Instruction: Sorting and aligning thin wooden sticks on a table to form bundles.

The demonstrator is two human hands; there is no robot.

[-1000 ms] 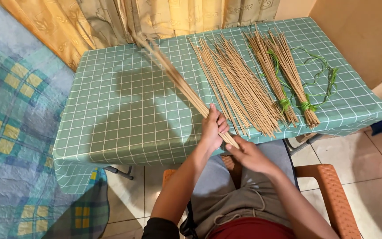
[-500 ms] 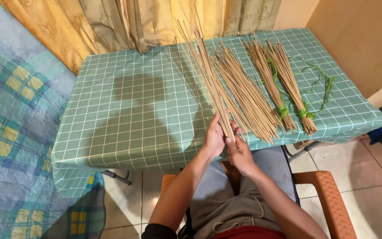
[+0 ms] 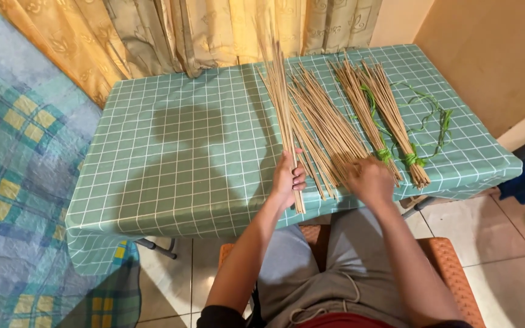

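Observation:
My left hand [image 3: 287, 180] grips a bunch of long thin tan sticks [image 3: 277, 85] near its lower end, and the bunch points away toward the curtain. My right hand [image 3: 369, 180] rests on the near end of a loose pile of the same sticks [image 3: 326, 121] lying on the table. To the right lie two bundles of sticks [image 3: 384, 115] tied near their lower ends with green strips [image 3: 399, 158]. All of this is on a table covered with a green checked cloth [image 3: 183, 158].
Loose green strips [image 3: 435, 118] lie at the table's right side. A yellow patterned curtain [image 3: 183, 30] hangs behind the table. A blue and yellow checked cover [image 3: 13, 182] lies at the left. I sit on an orange-brown chair [image 3: 454, 273] over a tiled floor.
My left hand swung its held bunch from pointing up-left to nearly straight away from me. My right hand left that bunch and moved right onto the loose pile.

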